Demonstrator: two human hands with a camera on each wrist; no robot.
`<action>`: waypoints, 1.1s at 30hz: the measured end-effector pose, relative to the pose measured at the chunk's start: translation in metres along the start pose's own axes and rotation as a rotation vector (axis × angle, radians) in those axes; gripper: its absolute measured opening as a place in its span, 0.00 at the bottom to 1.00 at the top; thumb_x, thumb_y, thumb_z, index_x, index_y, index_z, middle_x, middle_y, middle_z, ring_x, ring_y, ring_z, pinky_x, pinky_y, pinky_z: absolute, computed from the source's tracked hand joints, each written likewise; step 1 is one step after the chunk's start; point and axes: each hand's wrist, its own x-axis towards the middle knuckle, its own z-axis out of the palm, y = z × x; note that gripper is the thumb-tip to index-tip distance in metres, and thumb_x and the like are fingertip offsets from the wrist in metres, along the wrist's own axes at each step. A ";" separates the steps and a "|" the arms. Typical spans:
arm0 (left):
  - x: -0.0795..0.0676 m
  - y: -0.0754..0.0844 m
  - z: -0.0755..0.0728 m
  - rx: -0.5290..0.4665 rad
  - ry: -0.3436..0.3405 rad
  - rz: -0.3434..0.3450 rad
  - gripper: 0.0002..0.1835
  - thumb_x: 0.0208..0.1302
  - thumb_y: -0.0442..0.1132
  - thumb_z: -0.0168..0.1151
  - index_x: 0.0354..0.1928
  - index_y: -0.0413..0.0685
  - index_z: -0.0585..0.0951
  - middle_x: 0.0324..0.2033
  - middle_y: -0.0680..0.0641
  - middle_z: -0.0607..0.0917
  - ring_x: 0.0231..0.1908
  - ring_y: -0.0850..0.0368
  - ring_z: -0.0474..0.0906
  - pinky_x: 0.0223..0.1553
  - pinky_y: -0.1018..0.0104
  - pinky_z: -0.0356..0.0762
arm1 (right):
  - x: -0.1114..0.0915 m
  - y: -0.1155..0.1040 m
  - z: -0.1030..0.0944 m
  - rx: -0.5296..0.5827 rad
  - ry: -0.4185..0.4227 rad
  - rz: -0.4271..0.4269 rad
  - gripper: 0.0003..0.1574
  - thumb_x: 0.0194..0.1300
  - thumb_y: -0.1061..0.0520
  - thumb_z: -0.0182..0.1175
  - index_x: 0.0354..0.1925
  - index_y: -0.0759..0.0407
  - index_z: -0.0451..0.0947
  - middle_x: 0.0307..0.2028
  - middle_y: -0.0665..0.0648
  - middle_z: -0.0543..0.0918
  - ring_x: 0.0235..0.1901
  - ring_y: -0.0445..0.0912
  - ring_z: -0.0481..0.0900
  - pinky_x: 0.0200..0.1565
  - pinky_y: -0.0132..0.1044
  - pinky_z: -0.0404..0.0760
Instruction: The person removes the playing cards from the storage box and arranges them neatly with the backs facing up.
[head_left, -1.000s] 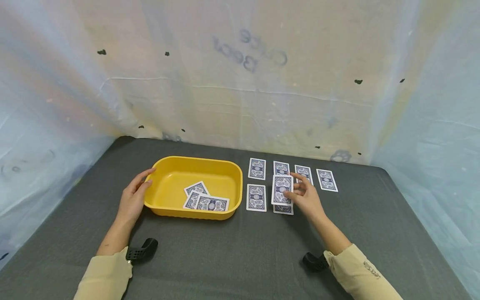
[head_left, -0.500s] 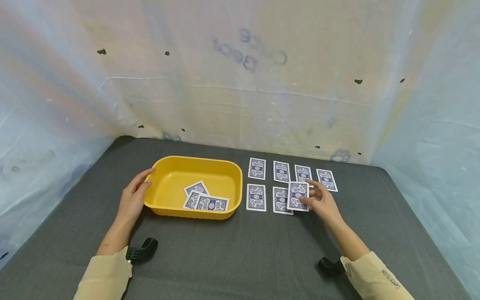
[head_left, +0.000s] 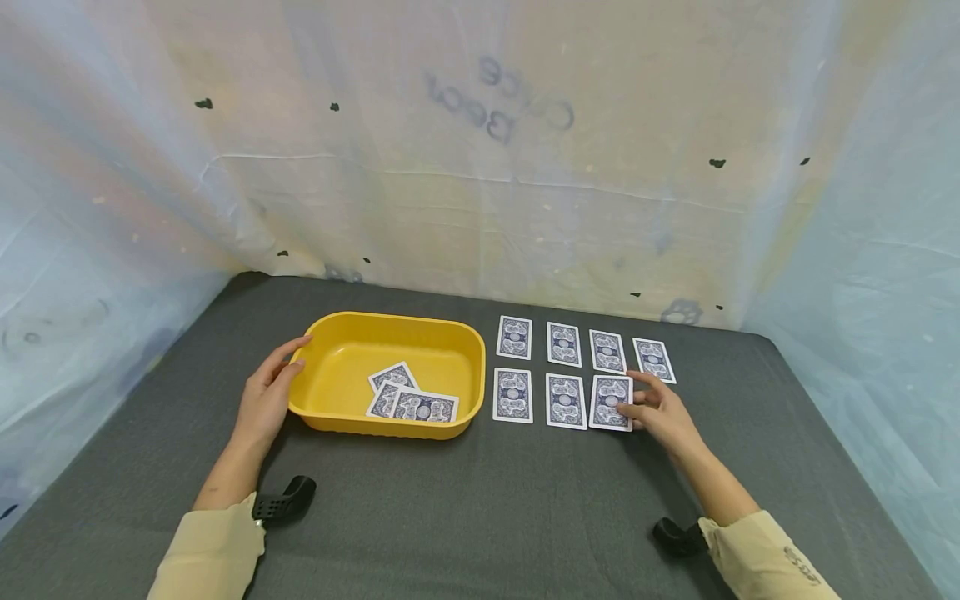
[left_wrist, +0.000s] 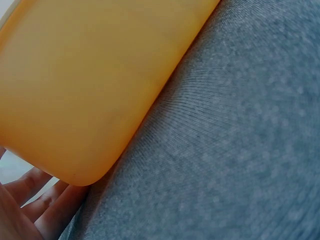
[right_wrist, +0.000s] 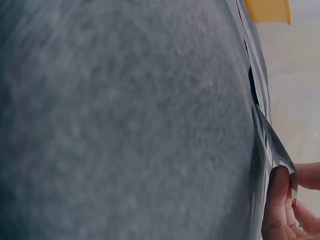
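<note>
My left hand (head_left: 267, 396) holds the left end of a yellow plastic tray (head_left: 315, 421), thumb and forefinger at its rim. In the left wrist view, fingers (left_wrist: 57, 205) lie against the tray's outer wall. Several face-down playing cards (head_left: 423, 407) lie inside it. Right of the tray, my right hand (head_left: 663, 417) pinches a blue-backed playing card (head_left: 609, 400) by its right side. The right wrist view shows that card (right_wrist: 275, 142) tilted, its held edge raised between thumb and fingers and its far edge low near the cloth. Its face is hidden in the head view.
Face-down cards form a back row, ending with a card (head_left: 654, 358) at the right. Two more, a left card (head_left: 513, 395) and a middle card (head_left: 566, 401), lie in front. Dark grey cloth (head_left: 465, 517) covers the table; a pale sheet (head_left: 480, 225) hangs behind.
My right hand has carried the pinched card rightward, from above the front row's second card to the spot beside it, and lowered it. The left hand and tray have not moved.
</note>
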 end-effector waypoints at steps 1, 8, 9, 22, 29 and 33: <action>0.000 0.000 0.000 0.002 0.001 0.003 0.24 0.75 0.51 0.40 0.70 0.59 0.66 0.59 0.43 0.71 0.48 0.55 0.67 0.44 0.73 0.65 | 0.000 0.001 -0.001 -0.005 -0.002 0.002 0.44 0.61 0.63 0.62 0.70 0.66 0.55 0.40 0.59 0.76 0.28 0.36 0.73 0.32 0.31 0.76; 0.000 -0.001 0.000 0.007 0.000 0.003 0.24 0.75 0.51 0.40 0.70 0.59 0.66 0.59 0.42 0.71 0.48 0.55 0.68 0.44 0.73 0.65 | 0.001 0.007 -0.004 -0.010 -0.019 -0.023 0.43 0.60 0.66 0.60 0.70 0.70 0.54 0.42 0.65 0.78 0.29 0.36 0.76 0.31 0.31 0.79; 0.000 0.000 0.000 0.008 0.000 0.002 0.24 0.75 0.51 0.40 0.70 0.59 0.66 0.59 0.42 0.72 0.48 0.55 0.68 0.44 0.74 0.65 | 0.001 0.008 -0.005 -0.007 -0.020 -0.022 0.43 0.60 0.67 0.60 0.70 0.70 0.55 0.41 0.64 0.78 0.28 0.36 0.76 0.31 0.31 0.79; 0.000 0.002 -0.001 0.017 0.001 -0.013 0.24 0.75 0.51 0.41 0.70 0.59 0.66 0.58 0.42 0.72 0.46 0.56 0.67 0.43 0.73 0.66 | 0.004 0.014 -0.013 -0.040 -0.068 -0.047 0.41 0.61 0.64 0.61 0.68 0.73 0.57 0.42 0.66 0.79 0.28 0.35 0.76 0.32 0.32 0.80; 0.000 0.002 -0.001 0.011 -0.002 -0.011 0.24 0.75 0.51 0.40 0.70 0.59 0.65 0.59 0.41 0.72 0.48 0.55 0.68 0.43 0.73 0.66 | 0.004 0.014 -0.015 -0.050 -0.065 -0.081 0.40 0.59 0.65 0.63 0.65 0.76 0.60 0.45 0.73 0.79 0.29 0.34 0.77 0.32 0.31 0.80; 0.000 0.002 -0.001 0.012 -0.001 -0.017 0.24 0.75 0.51 0.41 0.70 0.59 0.65 0.60 0.42 0.71 0.48 0.56 0.68 0.44 0.74 0.66 | 0.005 0.014 -0.016 -0.070 -0.052 -0.070 0.39 0.58 0.66 0.63 0.64 0.77 0.61 0.46 0.74 0.78 0.30 0.33 0.76 0.33 0.30 0.79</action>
